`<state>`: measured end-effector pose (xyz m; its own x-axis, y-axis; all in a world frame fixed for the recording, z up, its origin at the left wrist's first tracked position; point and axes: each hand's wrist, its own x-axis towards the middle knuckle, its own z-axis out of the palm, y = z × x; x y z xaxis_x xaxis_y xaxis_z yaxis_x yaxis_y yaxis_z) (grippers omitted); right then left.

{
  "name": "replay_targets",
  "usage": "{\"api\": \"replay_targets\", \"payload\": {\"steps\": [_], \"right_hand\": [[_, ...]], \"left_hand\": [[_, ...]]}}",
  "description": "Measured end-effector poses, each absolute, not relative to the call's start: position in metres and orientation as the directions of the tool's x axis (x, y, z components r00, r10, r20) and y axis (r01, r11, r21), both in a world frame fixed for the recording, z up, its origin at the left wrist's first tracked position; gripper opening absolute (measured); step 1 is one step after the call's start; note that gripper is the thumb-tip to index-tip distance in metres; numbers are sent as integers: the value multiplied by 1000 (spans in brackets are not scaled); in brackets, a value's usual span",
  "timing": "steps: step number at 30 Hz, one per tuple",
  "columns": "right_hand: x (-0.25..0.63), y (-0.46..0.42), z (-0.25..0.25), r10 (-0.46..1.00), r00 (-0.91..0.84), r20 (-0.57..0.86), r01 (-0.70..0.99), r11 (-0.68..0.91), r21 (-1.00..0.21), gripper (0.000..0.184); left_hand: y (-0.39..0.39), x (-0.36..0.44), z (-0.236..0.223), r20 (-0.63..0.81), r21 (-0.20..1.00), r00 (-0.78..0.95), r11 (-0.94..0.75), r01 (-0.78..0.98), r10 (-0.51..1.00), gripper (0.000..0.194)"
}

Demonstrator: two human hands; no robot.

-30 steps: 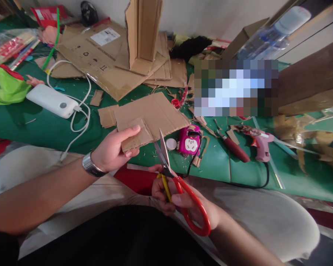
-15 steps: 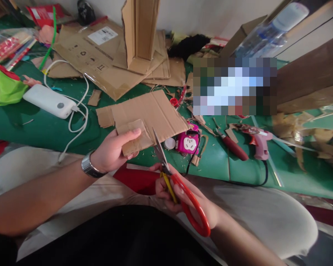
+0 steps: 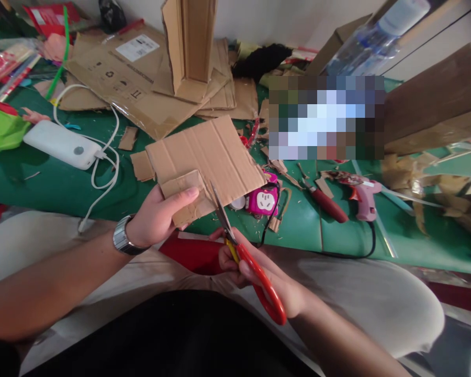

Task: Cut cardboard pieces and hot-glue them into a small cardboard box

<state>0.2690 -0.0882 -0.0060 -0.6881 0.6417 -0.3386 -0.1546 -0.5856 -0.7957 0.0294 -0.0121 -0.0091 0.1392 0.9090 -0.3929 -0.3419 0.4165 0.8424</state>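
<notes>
Green table (image 3: pixel 294 235), cluttered. Cardboard sheet (image 3: pixel 204 146) held over near edge, left hand (image 3: pixel 151 217) pinching it with smaller cardboard piece (image 3: pixel 180 184) on top. Right hand (image 3: pixel 273 278) wrapped round scissors (image 3: pixel 242 251); blades nearer closed than 1 s ago, cut probably progressing.

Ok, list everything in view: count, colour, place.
Cardboard sheet: one, brown, left hand
Scissors: one, red-yellow handles, right hand
Socket block: one, magenta, right of centre
Power bank: one, white, table left
Glue gun: one, pink, table right
Tool: one, red handle, beside glue gun
Bottle: one, clear, upper right
Cardboard pile: several, brown, back
Fabric: one, lime green, far left
Table: one, green, underneath
Watch: one, silver, left wrist
Left hand: one, bare, centre
Right hand: one, bare, centre
</notes>
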Motion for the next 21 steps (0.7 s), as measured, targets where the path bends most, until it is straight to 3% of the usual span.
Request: {"api": "replay_targets", "payload": {"steps": [7, 21], "right_hand": [[269, -86, -10, 644, -700, -309, -161, -563, -810, 62], [268, -85, -14, 657, -713, -244, -197, -522, -830, 59]], "left_hand": [[-13, 29, -12, -399, 847, 133, 420, -324, 907, 39], [-14, 26, -15, -351, 893, 135, 375, -249, 927, 36]]}}
